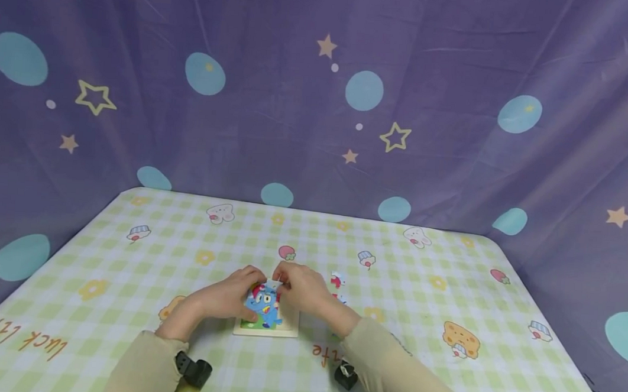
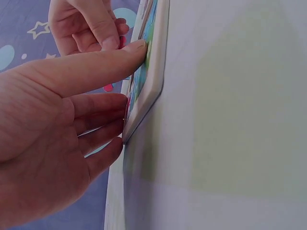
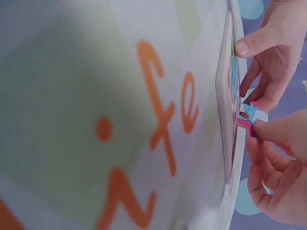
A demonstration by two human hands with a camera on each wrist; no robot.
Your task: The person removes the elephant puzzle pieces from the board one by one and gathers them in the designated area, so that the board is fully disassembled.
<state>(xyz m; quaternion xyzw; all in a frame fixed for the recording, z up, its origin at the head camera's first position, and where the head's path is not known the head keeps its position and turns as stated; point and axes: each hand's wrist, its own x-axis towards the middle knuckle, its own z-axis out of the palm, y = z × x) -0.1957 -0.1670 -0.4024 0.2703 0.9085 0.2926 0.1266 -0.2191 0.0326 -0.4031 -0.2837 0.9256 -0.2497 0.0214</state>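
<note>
A small jigsaw puzzle in a pale wooden tray point(image 1: 265, 334) lies on the table, showing a blue cartoon figure point(image 1: 265, 308) on green ground. My left hand point(image 1: 227, 295) rests at its left side, the thumb pressing on the picture and the other fingers touching the far part. Between thumb and forefinger, my right hand point(image 1: 305, 287) pinches a blue, white and pink puzzle piece point(image 3: 250, 111) at the upper part of the picture. In the left wrist view, the right fingers cover most of that piece. The tray's right part shows bare wood.
Loose puzzle pieces point(image 1: 337, 279) lie just right of the right hand, partly hidden by its wrist. A green-and-white checked cloth point(image 1: 178, 354) with printed cartoons covers the table. Behind it hangs a purple curtain point(image 1: 274, 140). Each wrist wears a black camera point(image 1: 194, 371).
</note>
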